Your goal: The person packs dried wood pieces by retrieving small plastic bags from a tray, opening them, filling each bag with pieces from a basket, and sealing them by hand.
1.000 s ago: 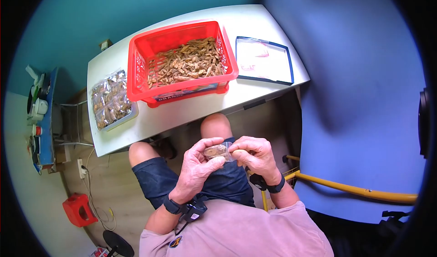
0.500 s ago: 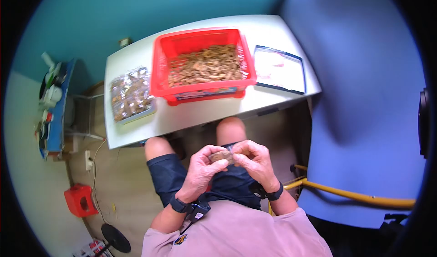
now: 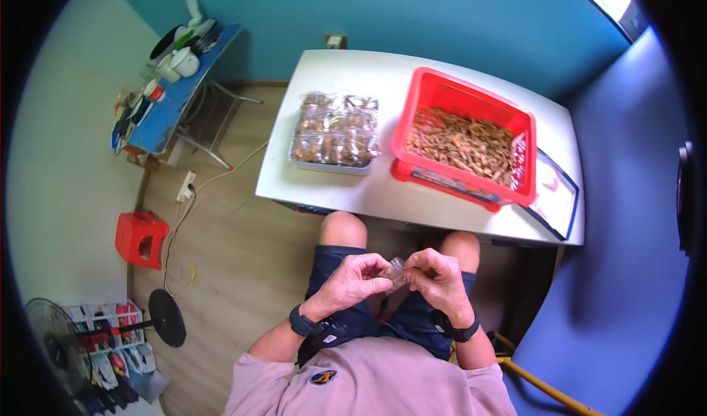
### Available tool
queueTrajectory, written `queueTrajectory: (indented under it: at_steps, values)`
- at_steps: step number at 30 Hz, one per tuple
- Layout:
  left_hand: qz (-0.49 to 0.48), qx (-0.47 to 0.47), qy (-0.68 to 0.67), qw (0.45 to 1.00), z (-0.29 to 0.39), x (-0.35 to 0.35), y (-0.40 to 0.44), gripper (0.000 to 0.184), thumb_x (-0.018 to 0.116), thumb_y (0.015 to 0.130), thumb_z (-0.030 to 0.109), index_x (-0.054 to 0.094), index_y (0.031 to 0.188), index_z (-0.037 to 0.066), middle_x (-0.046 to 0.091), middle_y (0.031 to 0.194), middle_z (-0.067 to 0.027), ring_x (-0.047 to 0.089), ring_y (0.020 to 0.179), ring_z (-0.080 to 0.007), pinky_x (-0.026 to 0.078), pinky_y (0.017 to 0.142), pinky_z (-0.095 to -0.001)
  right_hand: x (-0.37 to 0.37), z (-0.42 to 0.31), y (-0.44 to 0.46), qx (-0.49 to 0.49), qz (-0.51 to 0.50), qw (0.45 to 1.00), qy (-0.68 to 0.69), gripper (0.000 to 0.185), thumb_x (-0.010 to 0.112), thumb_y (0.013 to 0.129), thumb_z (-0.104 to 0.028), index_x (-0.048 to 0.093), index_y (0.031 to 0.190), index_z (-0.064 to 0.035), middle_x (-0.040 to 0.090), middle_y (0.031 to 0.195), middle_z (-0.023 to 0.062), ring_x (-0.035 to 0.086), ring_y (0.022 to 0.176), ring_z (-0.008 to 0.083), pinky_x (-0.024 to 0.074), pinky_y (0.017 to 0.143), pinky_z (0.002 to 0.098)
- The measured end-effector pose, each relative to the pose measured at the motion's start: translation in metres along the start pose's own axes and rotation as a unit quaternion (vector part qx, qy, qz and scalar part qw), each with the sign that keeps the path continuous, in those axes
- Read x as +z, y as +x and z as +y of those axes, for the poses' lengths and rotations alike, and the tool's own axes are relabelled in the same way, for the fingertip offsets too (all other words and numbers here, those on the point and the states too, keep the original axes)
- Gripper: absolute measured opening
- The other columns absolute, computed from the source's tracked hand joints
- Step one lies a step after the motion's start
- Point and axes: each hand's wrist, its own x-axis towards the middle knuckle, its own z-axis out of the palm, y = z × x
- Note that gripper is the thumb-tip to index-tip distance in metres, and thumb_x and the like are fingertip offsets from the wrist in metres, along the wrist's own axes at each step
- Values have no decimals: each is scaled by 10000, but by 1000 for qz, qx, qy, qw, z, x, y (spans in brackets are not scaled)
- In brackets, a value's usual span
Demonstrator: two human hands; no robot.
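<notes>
Above my lap, a small clear plastic bag [image 3: 395, 272] is pinched between my two hands. My left hand [image 3: 352, 280] grips its left side with thumb and fingers. On the other side, my right hand [image 3: 442, 282] has its fingertips closed on the bag's edge. Glare and fingers hide what the bag contains. On the white table ahead stands a red plastic basket [image 3: 471, 178] with many small brown pieces [image 3: 471, 143] in it. To its left, several filled clear bags [image 3: 337, 125] are piled in a shallow tray [image 3: 333, 168].
A black-edged white tray [image 3: 563, 202] lies on the white table [image 3: 324, 193], right of the basket. At left are a blue table [image 3: 173, 103] with pots, a red stool [image 3: 141, 239], a power strip [image 3: 185, 186] with a cable, and a fan [image 3: 55, 339]. A blue partition [image 3: 626, 195] stands at right.
My view has swung left, so the table and basket appear farther right. Both hands keep hold of the bag; brown contents visible between my fingers before are now hidden, and clear plastic shows.
</notes>
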Motion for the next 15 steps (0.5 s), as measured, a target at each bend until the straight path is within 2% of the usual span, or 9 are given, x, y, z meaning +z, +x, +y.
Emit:
queueTrajectory:
  at_steps: [1,3,4,6,8,10,12,15]
  values:
    - [2,0,0,1000,2,-7,-1,183,716,904,58,665,1069,0,683,922,-5,629,827,-61,526,753,-233,5,1,7,-3,-11,1000,0,126,686,862,65,626,944,-10,647,774,61,627,599,110,498,520,247]
    - [12,9,-9,1000,5,-23,-2,209,720,898,53,663,1090,-5,691,940,-15,641,838,-67,537,769,-239,16,2,21,62,-9,991,116,154,670,913,16,612,1054,-10,651,819,44,603,622,78,482,540,219]
    - [13,13,-16,1000,8,-31,-2,235,725,892,47,661,1111,-11,698,958,-24,653,850,-72,549,784,-245,20,4,27,62,-18,991,115,154,670,913,16,612,1054,-10,651,819,44,603,622,78,482,540,219]
    - [73,52,-1,996,15,-47,-1,218,703,887,28,660,1098,-7,695,927,-29,650,797,-76,547,713,-233,27,7,39,81,5,984,160,220,666,935,-25,590,1140,0,652,850,37,585,626,75,475,557,208]
    - [143,100,-19,984,47,-63,-2,197,697,890,38,652,1078,-2,698,909,-34,645,759,-80,548,674,-236,31,8,43,89,23,983,157,217,658,942,-33,601,1147,6,643,817,34,579,611,75,470,559,209]
    - [208,157,-6,965,60,-102,6,200,706,886,67,639,1061,-5,702,909,-48,642,730,-87,549,651,-239,24,24,40,120,-3,990,76,175,652,941,-23,617,1109,11,630,780,26,584,613,75,473,561,217]
    - [266,181,20,947,81,-141,16,228,721,883,103,637,1061,-13,704,923,-60,642,716,-96,547,629,-237,23,32,34,150,-18,988,42,111,650,931,-8,649,1040,14,627,765,18,599,627,79,479,567,222]
    - [301,180,54,935,99,-190,41,261,735,882,136,632,1064,-19,705,935,-62,649,730,-103,547,627,-229,21,51,21,183,-41,982,14,107,629,933,4,660,1035,18,644,790,29,609,641,92,493,584,231]
